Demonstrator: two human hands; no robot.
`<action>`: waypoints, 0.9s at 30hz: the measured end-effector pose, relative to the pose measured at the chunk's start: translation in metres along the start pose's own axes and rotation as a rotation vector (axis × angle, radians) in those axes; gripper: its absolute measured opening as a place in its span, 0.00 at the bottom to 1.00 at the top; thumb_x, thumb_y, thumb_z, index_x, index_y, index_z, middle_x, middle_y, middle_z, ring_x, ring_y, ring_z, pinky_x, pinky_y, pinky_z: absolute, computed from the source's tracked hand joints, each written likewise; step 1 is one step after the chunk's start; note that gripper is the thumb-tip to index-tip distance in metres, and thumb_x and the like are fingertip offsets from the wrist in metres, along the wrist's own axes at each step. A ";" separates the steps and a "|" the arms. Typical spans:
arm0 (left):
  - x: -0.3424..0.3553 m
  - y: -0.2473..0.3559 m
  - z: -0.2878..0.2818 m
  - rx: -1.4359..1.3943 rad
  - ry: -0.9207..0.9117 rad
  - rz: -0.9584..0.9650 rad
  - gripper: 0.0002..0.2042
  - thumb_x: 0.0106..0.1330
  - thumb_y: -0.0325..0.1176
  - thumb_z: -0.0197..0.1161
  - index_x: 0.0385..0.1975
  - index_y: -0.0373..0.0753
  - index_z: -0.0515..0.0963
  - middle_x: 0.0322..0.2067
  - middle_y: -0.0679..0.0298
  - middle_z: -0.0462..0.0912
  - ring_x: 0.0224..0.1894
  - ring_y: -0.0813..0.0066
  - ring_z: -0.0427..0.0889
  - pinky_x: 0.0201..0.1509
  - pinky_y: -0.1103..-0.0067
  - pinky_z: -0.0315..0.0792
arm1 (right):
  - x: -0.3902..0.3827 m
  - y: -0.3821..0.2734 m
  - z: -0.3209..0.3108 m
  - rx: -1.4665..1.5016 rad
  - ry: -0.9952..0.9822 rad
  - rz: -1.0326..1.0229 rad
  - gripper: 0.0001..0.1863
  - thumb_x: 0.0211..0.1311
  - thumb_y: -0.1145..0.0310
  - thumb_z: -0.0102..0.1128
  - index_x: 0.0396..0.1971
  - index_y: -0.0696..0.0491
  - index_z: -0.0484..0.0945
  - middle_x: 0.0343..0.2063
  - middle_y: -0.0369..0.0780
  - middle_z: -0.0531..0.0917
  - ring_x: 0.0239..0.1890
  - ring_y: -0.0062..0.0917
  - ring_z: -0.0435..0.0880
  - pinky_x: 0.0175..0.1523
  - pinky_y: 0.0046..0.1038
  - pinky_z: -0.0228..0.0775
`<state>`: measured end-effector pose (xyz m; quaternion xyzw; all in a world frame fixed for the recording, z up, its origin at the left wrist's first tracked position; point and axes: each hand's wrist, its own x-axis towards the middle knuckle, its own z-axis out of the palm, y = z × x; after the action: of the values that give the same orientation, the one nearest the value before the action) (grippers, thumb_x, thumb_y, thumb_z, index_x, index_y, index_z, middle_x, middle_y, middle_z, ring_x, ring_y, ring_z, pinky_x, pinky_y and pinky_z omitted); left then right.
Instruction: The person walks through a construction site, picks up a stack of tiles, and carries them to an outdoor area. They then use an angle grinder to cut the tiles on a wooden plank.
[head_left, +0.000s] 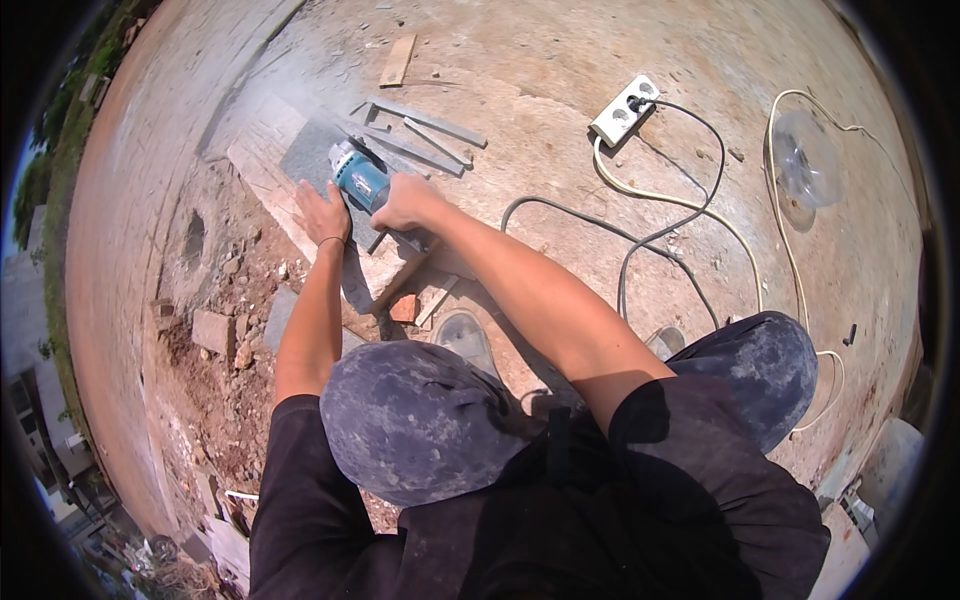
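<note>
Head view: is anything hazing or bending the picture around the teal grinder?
Head view: hard sun throws sharp shadows under the arms; pale dust hazes the ground beyond the teal angle grinder, held by the right hand, with the left hand flat on the grey stone tile; fisheye curves the ground's edges, and the rim is black.

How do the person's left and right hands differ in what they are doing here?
The left hand lies flat, fingers spread, on the grey stone slab, while the right hand is closed around the teal angle grinder. The left hand holds no tool; the right hand holds the grinder. The left forearm runs nearly straight up the picture; the right crosses diagonally. Both rest close together beside the grinder.
</note>
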<state>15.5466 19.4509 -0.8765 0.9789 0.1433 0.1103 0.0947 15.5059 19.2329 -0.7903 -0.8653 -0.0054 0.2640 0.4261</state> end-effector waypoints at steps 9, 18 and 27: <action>0.003 -0.002 0.003 0.008 0.007 0.004 0.37 0.68 0.56 0.42 0.67 0.32 0.53 0.68 0.47 0.54 0.72 0.57 0.48 0.73 0.57 0.35 | -0.010 0.007 -0.001 0.025 0.010 0.012 0.39 0.30 0.52 0.74 0.44 0.63 0.78 0.44 0.54 0.81 0.48 0.41 0.82 0.51 0.33 0.76; 0.004 -0.001 0.002 0.004 0.009 0.012 0.37 0.68 0.57 0.41 0.67 0.31 0.53 0.67 0.47 0.55 0.72 0.57 0.49 0.73 0.57 0.35 | -0.019 0.010 -0.006 0.054 -0.008 0.016 0.37 0.30 0.52 0.74 0.42 0.63 0.79 0.42 0.55 0.81 0.46 0.42 0.83 0.51 0.33 0.76; 0.004 0.001 0.000 -0.006 0.003 0.006 0.38 0.68 0.58 0.41 0.67 0.31 0.52 0.68 0.47 0.53 0.72 0.56 0.48 0.73 0.56 0.35 | -0.024 0.014 -0.006 0.061 0.002 0.023 0.36 0.31 0.55 0.74 0.42 0.63 0.79 0.43 0.55 0.81 0.46 0.42 0.82 0.50 0.33 0.76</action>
<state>15.5510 19.4512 -0.8756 0.9789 0.1402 0.1125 0.0970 15.4848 19.2141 -0.7871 -0.8521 0.0131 0.2682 0.4492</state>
